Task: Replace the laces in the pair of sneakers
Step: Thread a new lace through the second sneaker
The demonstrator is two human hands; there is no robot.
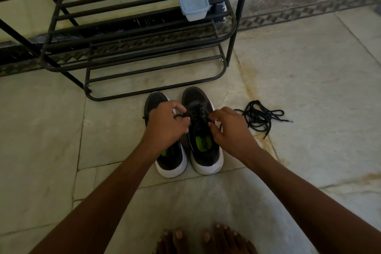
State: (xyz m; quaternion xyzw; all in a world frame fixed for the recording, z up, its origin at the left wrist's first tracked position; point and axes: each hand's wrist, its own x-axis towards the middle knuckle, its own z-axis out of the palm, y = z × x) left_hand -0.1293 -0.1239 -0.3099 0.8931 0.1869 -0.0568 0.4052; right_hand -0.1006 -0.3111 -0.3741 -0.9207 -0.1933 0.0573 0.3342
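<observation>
Two dark sneakers with white soles stand side by side on the floor, toes pointing away from me. Over the right sneaker (203, 150) both hands work a black lace (198, 112) threaded through its eyelets. My left hand (167, 123) pinches one end of that lace with curled fingers. My right hand (228, 128) pinches the other end beside the shoe's tongue. The left sneaker (171, 161) is partly hidden under my left hand and wrist. A loose black lace (260, 116) lies in a tangle on the floor to the right of the shoes.
A black metal shoe rack (132, 47) stands just behind the sneakers, with a pale blue lidded plastic box (193, 3) on one shelf. My bare toes (206, 239) show at the bottom edge. Pale stone floor tiles (309, 80) spread to the right.
</observation>
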